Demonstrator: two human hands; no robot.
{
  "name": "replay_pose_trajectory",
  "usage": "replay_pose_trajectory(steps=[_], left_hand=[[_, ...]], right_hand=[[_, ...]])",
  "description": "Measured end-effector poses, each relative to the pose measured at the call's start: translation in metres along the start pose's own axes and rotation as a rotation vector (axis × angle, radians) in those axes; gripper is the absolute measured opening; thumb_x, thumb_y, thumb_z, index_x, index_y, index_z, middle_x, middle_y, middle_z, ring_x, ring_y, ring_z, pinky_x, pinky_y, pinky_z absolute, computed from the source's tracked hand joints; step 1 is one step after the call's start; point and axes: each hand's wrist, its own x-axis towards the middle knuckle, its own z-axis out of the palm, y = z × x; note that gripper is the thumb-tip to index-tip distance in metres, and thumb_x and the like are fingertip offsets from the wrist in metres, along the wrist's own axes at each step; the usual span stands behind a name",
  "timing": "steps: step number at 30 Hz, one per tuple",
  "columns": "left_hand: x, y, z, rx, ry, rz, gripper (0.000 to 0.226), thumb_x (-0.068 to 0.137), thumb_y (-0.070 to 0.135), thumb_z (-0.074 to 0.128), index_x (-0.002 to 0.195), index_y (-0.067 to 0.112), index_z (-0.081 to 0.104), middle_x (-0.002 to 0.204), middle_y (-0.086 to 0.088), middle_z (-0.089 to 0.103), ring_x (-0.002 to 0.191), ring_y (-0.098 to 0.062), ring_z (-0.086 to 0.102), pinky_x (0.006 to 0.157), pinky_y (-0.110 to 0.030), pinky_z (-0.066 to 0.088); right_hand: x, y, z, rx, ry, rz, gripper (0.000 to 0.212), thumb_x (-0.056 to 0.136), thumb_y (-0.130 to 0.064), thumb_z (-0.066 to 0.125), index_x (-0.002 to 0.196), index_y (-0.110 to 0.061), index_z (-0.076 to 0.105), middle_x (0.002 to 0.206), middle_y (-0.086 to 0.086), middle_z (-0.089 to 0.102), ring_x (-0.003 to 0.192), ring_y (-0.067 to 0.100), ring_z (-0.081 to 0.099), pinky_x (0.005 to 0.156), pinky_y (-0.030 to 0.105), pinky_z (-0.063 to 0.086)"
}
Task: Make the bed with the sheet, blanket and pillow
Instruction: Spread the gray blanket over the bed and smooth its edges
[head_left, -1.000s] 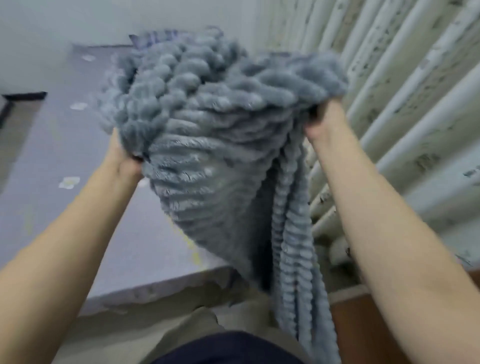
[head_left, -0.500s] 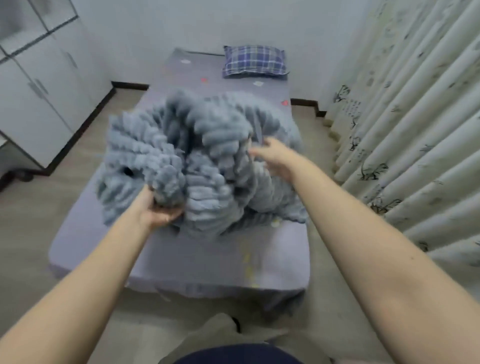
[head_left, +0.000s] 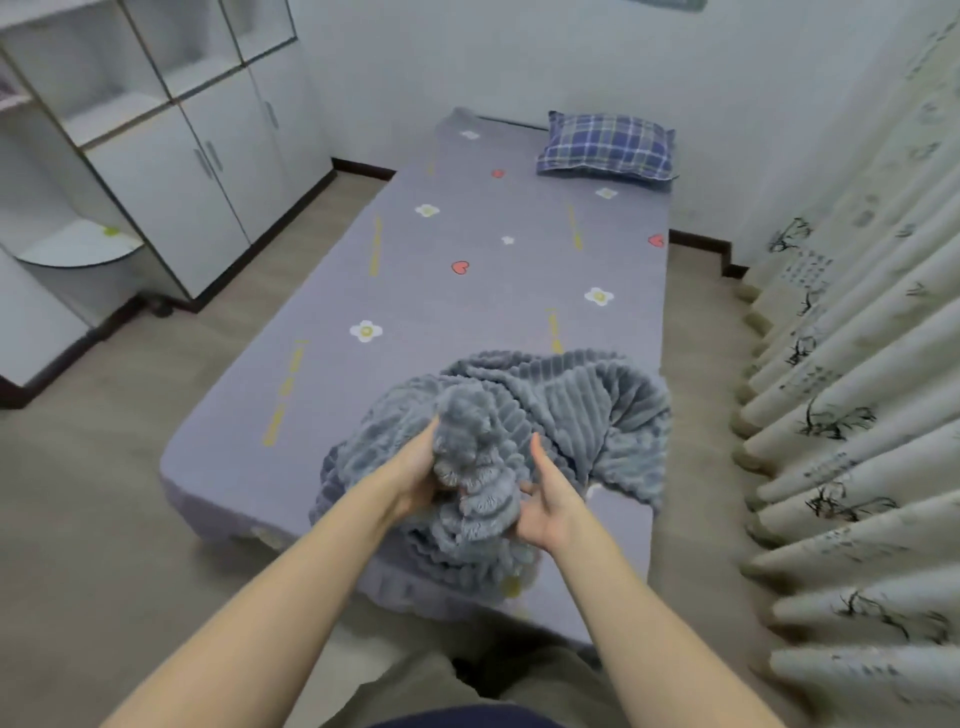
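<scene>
Grip: left hand (head_left: 415, 480) clenched on a raised bunch of the grey ribbed plush blanket (head_left: 561, 410). The right hand (head_left: 545, 501) cups the bunch's other side, fingers curled into the pile, thumb up. Blanket crumpled on the near right part of the purple sheet printed with flowers and hearts (head_left: 467, 301). 1 blue plaid pillow (head_left: 608, 145) on the sheet's far right corner. White cabinet (head_left: 171, 156) at left, cream patterned curtain (head_left: 857, 389) at right.

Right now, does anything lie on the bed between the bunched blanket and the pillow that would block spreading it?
Nothing visible does. The left hand and right hand hold the blanket bunched at the foot end; only flat printed sheet shows from there to the pillow in the far right corner.
</scene>
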Motion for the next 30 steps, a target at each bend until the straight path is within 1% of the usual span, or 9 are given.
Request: replay_pose_trajectory(steps=[3, 5, 10, 17, 19, 21, 23, 26, 30], left_hand=[[0.002, 0.014, 0.015, -0.054, 0.008, 0.071, 0.063, 0.089, 0.07, 0.039, 0.106, 0.021, 0.075, 0.112, -0.006, 0.072, 0.105, -0.021, 0.069, 0.093, -0.039, 0.052], [0.003, 0.027, 0.017, -0.137, 0.083, 0.085, 0.055, 0.085, 0.068, 0.047, 0.093, 0.025, 0.079, 0.104, -0.005, 0.075, 0.095, -0.019, 0.072, 0.078, -0.033, 0.055], [0.005, 0.018, -0.002, -0.141, 0.35, 0.042, 0.02, 0.085, 0.036, 0.066, 0.085, 0.017, 0.069, 0.075, -0.006, 0.068, 0.055, -0.022, 0.061, 0.05, -0.025, 0.047], [0.012, -0.028, -0.014, -0.408, 0.439, -0.159, 0.029, 0.095, 0.005, 0.049, 0.122, -0.003, 0.057, 0.12, -0.026, 0.062, 0.113, -0.038, 0.06, 0.098, -0.054, 0.047], [0.013, -0.029, -0.017, -0.348, 0.42, -0.193, 0.019, 0.095, 0.005, 0.048, 0.103, -0.002, 0.063, 0.095, -0.024, 0.071, 0.087, -0.033, 0.071, 0.074, -0.048, 0.058], [0.01, -0.025, -0.016, -0.244, 0.308, -0.223, 0.03, 0.094, 0.005, 0.048, 0.07, 0.004, 0.066, 0.058, -0.013, 0.067, 0.051, -0.026, 0.066, 0.047, -0.033, 0.055], [0.005, -0.014, -0.009, -0.131, 0.136, -0.185, 0.03, 0.085, 0.005, 0.052, 0.056, 0.011, 0.062, 0.054, -0.006, 0.058, 0.046, -0.022, 0.058, 0.047, -0.026, 0.048], [-0.001, 0.006, -0.001, -0.059, -0.059, -0.117, 0.017, 0.07, 0.008, 0.054, 0.057, 0.019, 0.057, 0.057, 0.0, 0.052, 0.049, -0.015, 0.05, 0.049, -0.022, 0.042], [0.0, 0.026, -0.022, -0.285, -0.013, -0.037, 0.009, 0.068, 0.02, 0.063, 0.063, 0.014, 0.065, 0.059, -0.007, 0.063, 0.056, -0.022, 0.061, 0.058, -0.026, 0.052]], right_hand=[[-0.004, -0.023, 0.013, -0.13, 0.061, -0.115, 0.02, 0.091, -0.021, 0.061, 0.103, -0.007, 0.069, 0.094, 0.015, 0.074, 0.096, 0.031, 0.067, 0.088, 0.043, 0.054], [-0.009, -0.041, 0.016, -0.133, 0.024, -0.155, 0.016, 0.094, -0.015, 0.055, 0.095, -0.008, 0.07, 0.085, 0.014, 0.073, 0.086, 0.029, 0.066, 0.078, 0.041, 0.055], [-0.008, -0.07, -0.016, -0.161, 0.048, -0.213, 0.039, 0.092, -0.009, 0.057, 0.131, -0.013, 0.056, 0.131, 0.014, 0.06, 0.107, 0.029, 0.058, 0.089, 0.039, 0.047], [0.008, -0.049, -0.042, -0.346, 0.313, -0.001, 0.015, 0.091, -0.015, 0.049, 0.09, -0.012, 0.064, 0.071, 0.006, 0.07, 0.061, 0.024, 0.065, 0.068, 0.036, 0.052], [0.009, -0.048, -0.038, -0.692, 0.392, 0.087, 0.027, 0.087, -0.012, 0.049, 0.112, -0.013, 0.06, 0.098, 0.007, 0.066, 0.082, 0.024, 0.061, 0.087, 0.042, 0.051], [0.016, -0.049, -0.036, -1.053, 0.389, 0.024, 0.073, 0.083, -0.005, 0.058, 0.147, -0.03, 0.032, 0.144, 0.007, 0.041, 0.12, 0.031, 0.048, 0.082, 0.037, 0.049], [0.019, -0.051, -0.026, -1.298, 0.268, -0.196, 0.105, 0.079, -0.001, 0.068, 0.149, -0.048, 0.007, 0.159, 0.001, 0.004, 0.14, 0.034, 0.024, 0.078, 0.033, 0.049], [0.028, -0.049, 0.0, -1.571, 0.142, -0.356, 0.08, 0.089, -0.024, 0.065, 0.149, -0.042, 0.015, 0.157, -0.001, 0.001, 0.141, 0.034, 0.016, 0.112, 0.045, 0.031], [0.034, -0.051, 0.026, -1.512, 0.102, -0.485, 0.037, 0.097, -0.019, 0.049, 0.134, -0.016, 0.051, 0.136, 0.009, 0.051, 0.124, 0.029, 0.048, 0.106, 0.044, 0.042]])
